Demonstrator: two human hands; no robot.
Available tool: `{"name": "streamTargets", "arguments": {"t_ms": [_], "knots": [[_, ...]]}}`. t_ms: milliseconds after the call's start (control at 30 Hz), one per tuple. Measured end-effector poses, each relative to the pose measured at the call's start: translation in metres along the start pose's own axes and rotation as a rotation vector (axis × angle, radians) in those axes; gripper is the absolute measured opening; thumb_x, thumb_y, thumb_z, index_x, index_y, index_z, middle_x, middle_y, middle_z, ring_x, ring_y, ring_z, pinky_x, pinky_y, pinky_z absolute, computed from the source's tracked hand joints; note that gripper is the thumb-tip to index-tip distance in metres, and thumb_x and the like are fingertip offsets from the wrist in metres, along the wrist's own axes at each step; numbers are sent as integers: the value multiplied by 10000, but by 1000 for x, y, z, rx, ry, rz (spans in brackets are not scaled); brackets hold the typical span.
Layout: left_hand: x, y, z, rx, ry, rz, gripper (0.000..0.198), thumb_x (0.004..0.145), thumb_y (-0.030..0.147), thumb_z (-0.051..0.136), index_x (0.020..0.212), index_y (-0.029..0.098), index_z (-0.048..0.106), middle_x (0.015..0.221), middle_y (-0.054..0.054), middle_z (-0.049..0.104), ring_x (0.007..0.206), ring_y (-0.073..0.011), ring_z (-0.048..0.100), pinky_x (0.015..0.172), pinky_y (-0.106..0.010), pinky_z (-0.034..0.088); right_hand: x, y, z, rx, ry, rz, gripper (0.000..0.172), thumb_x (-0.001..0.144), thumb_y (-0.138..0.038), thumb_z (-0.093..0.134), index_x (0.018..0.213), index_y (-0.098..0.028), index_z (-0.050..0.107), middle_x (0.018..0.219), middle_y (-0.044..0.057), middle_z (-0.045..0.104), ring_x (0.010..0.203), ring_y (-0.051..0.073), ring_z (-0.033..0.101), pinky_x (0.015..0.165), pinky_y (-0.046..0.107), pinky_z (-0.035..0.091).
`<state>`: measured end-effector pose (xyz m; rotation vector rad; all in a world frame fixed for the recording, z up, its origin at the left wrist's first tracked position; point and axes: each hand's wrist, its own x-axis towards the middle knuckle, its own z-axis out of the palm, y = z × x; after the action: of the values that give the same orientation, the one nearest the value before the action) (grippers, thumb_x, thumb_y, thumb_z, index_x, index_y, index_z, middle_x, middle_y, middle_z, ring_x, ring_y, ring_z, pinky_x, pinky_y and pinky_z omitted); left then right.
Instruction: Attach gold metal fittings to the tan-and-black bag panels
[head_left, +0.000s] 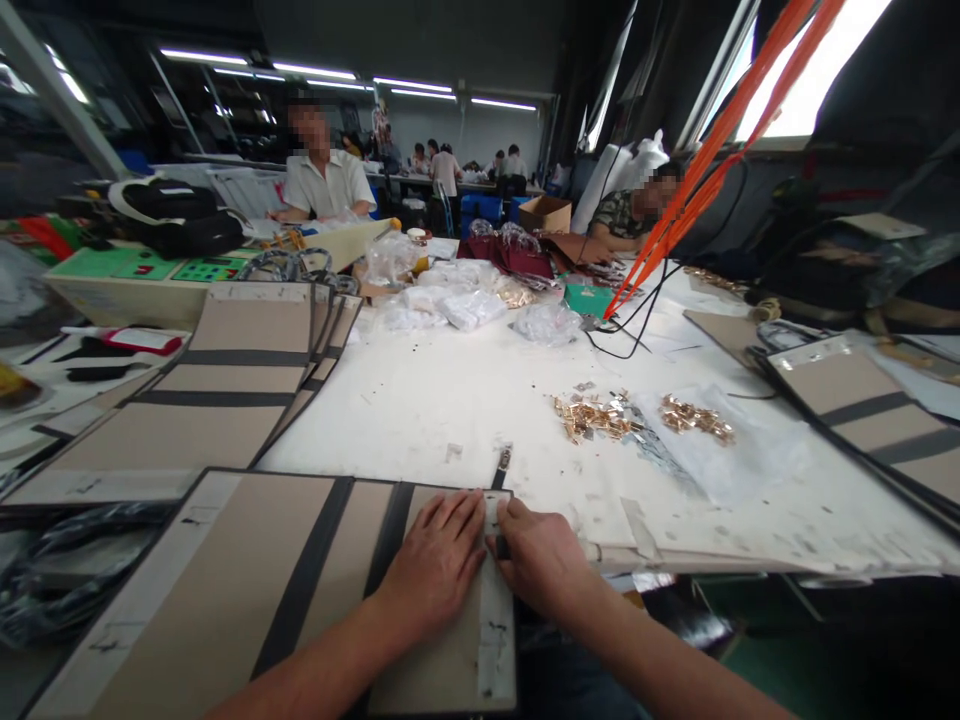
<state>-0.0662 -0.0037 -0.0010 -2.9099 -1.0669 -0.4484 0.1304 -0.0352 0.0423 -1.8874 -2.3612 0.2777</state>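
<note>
Hands on brown panel at bench: left hand is lying flat, fingers spread; right hand is curling fingers, grip not discernible.

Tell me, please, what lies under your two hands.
The left hand and right hand rest on the tan board, by its pale edge strip; anything beneath the palms is hidden.

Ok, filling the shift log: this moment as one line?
left hand flat on tan cardboard panel with black strips | right hand at panel's white edge strip | gold metal clips heaped beyond
</note>
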Motion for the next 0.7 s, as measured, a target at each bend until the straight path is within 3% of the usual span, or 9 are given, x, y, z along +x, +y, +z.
{"name": "streamTargets", "arguments": {"t_ms": [100, 167, 300, 467, 567, 700], "knots": [[-1, -4, 1, -8, 17, -8, 541, 1013, 265, 564, 1542, 173, 494, 1590, -87, 520, 1431, -297, 487, 1205, -503, 394, 5, 15, -10, 42, 11, -7, 222, 974, -346, 591, 1073, -224, 747, 1038, 70, 760, 859, 244, 748, 726, 303, 526], [-1, -6, 2, -23, 32, -21, 568, 1005, 282, 582, 1556, 198, 477, 1595, -67, 517, 1423, -290, 494, 1199, -495, 404, 10, 38, -15, 101, 58, 40, 222, 977, -374, 606, 1066, -266, 779, 1044, 44, 775, 925, 232, 747, 797, 296, 529], [-4, -10, 6, -33, 74, -12, 594, 992, 284, 592, 1567, 212, 465, 1600, -42, 514, 1422, -283, 494, 1196, -489, 411, 20, 113, -22, 144, 149, 365, 312, 975, -426, 626, 1226, -314, 774, 1213, 15, 774, 1122, 251, 709, 948, 323, 512], [-5, -12, 10, -38, 135, -9, 669, 971, 280, 603, 1609, 245, 406, 1592, -24, 525, 1412, -282, 507, 1182, -478, 427, 33, 196, -29, 97, 130, 611, 367, 985, -366, 584, 1284, -259, 767, 1217, 89, 775, 1115, 292, 714, 915, 356, 520], [-3, -12, 11, -31, 145, -3, 712, 966, 287, 606, 1634, 257, 360, 1592, -24, 524, 1410, -285, 512, 1179, -480, 428, 45, 214, -28, 75, 110, 656, 390, 976, -351, 583, 1322, -281, 747, 1268, 95, 753, 1144, 297, 700, 903, 352, 507], [-2, -12, 10, -25, 145, 0, 719, 962, 282, 606, 1634, 245, 355, 1596, -31, 519, 1414, -287, 514, 1177, -476, 430, 62, 215, -24, 38, 91, 690, 339, 973, -392, 565, 1167, -245, 801, 1192, 126, 766, 1094, 332, 704, 817, 365, 499]]}}
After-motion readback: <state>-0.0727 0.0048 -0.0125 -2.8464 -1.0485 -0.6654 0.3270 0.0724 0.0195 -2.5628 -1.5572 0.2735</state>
